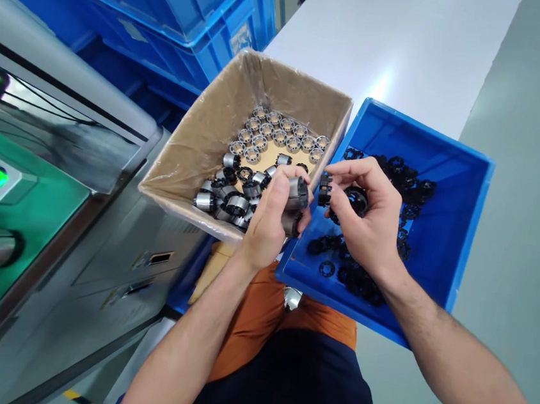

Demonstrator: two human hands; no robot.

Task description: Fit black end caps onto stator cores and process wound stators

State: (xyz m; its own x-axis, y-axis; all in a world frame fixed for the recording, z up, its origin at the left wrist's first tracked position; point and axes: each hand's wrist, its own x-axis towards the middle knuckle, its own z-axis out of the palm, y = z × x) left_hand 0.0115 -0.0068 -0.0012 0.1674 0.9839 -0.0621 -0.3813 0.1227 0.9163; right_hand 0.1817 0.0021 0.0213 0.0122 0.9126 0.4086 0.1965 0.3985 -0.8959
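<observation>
The left hand point(269, 213) grips two metal cylinders point(297, 193) by the cardboard box point(196, 123), while the right hand point(372, 216), loosely curled, pinches a black ring point(325, 192) over the blue bin point(470, 233), half hiding what look from here like more rings point(362, 195).

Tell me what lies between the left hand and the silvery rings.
Head view: from the silvery rings, bare tan box floor, then black-ended metal cylinders nearer the left hand.
</observation>
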